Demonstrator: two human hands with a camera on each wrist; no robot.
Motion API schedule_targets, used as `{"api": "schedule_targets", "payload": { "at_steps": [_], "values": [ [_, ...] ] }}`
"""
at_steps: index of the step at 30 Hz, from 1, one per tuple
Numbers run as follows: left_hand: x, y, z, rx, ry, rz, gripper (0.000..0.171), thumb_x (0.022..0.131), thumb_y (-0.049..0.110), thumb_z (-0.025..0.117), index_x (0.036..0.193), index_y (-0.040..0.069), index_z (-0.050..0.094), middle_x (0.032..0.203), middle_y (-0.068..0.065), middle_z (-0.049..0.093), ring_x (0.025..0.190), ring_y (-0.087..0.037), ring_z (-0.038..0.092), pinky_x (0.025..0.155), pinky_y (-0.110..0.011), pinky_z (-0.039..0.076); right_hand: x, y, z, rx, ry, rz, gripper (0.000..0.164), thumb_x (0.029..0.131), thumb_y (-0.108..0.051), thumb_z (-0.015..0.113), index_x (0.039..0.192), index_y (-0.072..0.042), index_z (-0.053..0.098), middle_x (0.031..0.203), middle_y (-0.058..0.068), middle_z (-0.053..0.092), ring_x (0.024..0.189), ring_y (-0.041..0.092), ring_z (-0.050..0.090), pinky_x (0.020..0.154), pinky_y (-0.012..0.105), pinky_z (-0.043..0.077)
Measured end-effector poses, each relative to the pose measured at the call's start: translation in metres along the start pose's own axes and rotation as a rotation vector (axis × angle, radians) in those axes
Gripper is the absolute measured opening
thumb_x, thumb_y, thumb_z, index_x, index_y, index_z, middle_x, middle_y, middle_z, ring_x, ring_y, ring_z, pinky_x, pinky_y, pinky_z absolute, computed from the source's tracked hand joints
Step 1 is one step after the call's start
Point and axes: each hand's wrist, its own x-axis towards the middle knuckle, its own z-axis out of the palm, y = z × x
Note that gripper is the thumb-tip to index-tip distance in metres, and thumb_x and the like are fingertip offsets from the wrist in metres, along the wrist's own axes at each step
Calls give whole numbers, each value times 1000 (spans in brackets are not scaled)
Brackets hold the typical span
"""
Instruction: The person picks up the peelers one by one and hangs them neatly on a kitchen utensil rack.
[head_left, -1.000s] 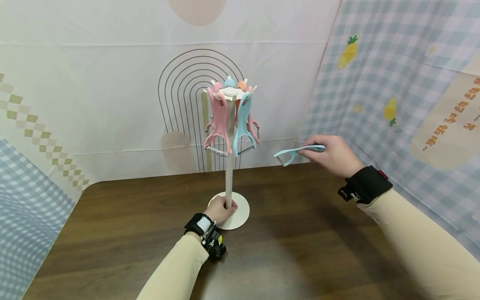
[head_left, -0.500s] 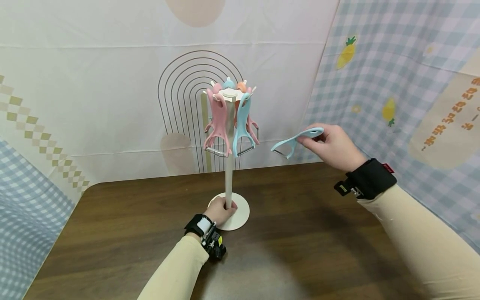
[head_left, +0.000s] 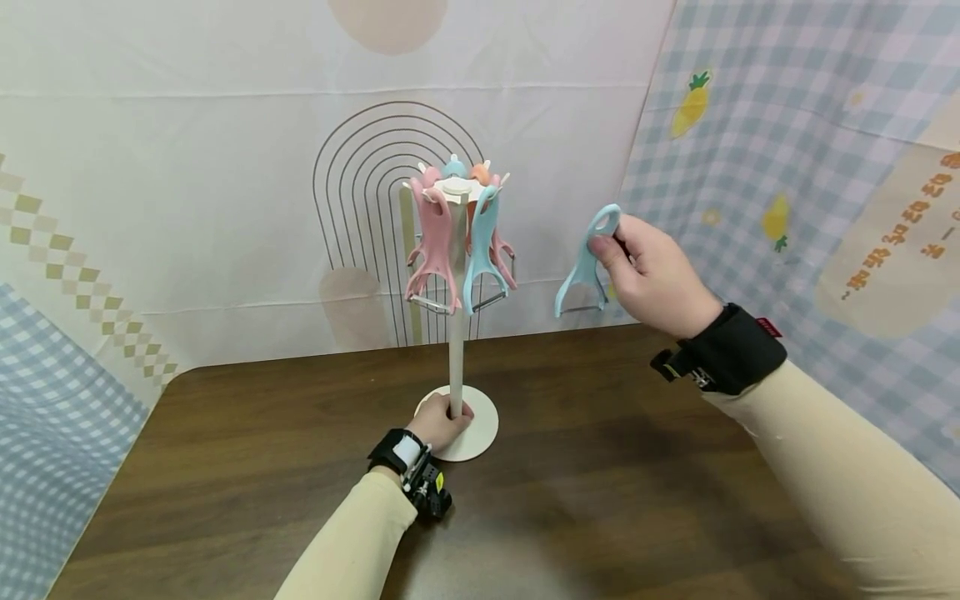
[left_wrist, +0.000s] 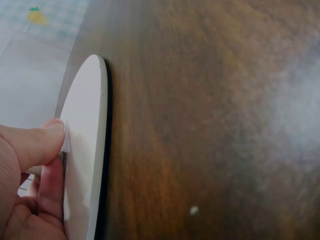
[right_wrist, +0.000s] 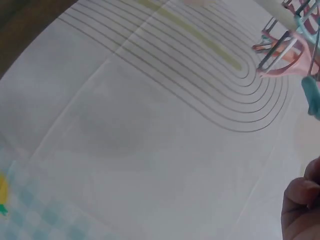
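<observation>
My right hand [head_left: 660, 271] pinches a light blue peeler [head_left: 582, 268] by its handle, in the air to the right of a white stand [head_left: 457, 358]. The peeler tilts, its blade end pointing down and its looped end up. On the stand's hooks hang several peelers, among them a pink peeler [head_left: 433, 250] and a light blue peeler [head_left: 483, 242] in front and an orange peeler [head_left: 480, 172] partly hidden behind. Low on the pole, my left hand [head_left: 438, 422] grips it with thumb and fingers just above the round base [left_wrist: 82, 130].
The stand is on a dark brown wooden table [head_left: 247, 467]. Behind it hangs a pale cloth [head_left: 225, 208] with printed arches, and a blue checked cloth [head_left: 750, 150] closes off the right side, close to my right hand.
My right hand has risen and turned, swinging the peeler from nearly level to a steep tilt, blade end down. The stand and my left hand have stayed in place.
</observation>
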Motion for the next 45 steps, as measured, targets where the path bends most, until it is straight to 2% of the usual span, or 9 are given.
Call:
{"api": "schedule_targets", "payload": {
  "at_steps": [7,11,16,23,30,40,45],
  "values": [
    [-1,-3,1,-3,11,22,5,90,6,64,88,4,68,77,-3,63,72,-15,56,69,-33,48,16,-21,9,38,10,-68,22,97,1,54,77,-4,46,66,4,28,57,12,27,57,27,24],
    [-1,-3,1,-8,6,8,5,91,6,64,88,4,68,77,-3,63,72,-16,56,70,-34,48,25,-29,14,54,-9,-75,23,98,-7,56,76,-7,47,66,3,31,56,12,30,55,27,25],
    [-3,0,-1,-16,-11,-21,5,91,6,64,89,4,68,79,-4,63,74,-16,55,71,-34,47,37,-39,21,48,-38,-81,32,98,-15,58,71,-10,41,65,3,33,54,12,32,52,27,24],
    [-5,3,-1,-15,-13,-6,6,92,6,63,90,3,68,79,-4,63,74,-17,55,71,-34,47,50,-57,31,22,-51,-98,35,97,-19,61,68,-11,42,62,2,36,53,13,34,51,28,25],
    [-2,4,-1,-7,-17,-22,6,92,7,63,89,4,68,79,-4,63,74,-16,55,72,-35,47,57,-63,37,8,-41,-60,33,97,-24,61,69,-10,47,57,2,37,48,12,35,48,27,25],
    [-1,2,0,-16,-3,8,5,90,4,64,87,3,68,76,-4,62,72,-15,54,71,-33,47,63,-65,41,19,-54,2,27,95,-27,63,75,-10,55,58,3,42,49,13,37,47,27,27],
    [-2,1,0,-11,-1,14,5,90,4,64,87,3,68,76,-4,62,72,-15,54,71,-33,47,64,-64,41,7,-81,44,29,94,-31,63,75,-10,56,57,4,43,50,15,38,48,28,27]
  ]
}}
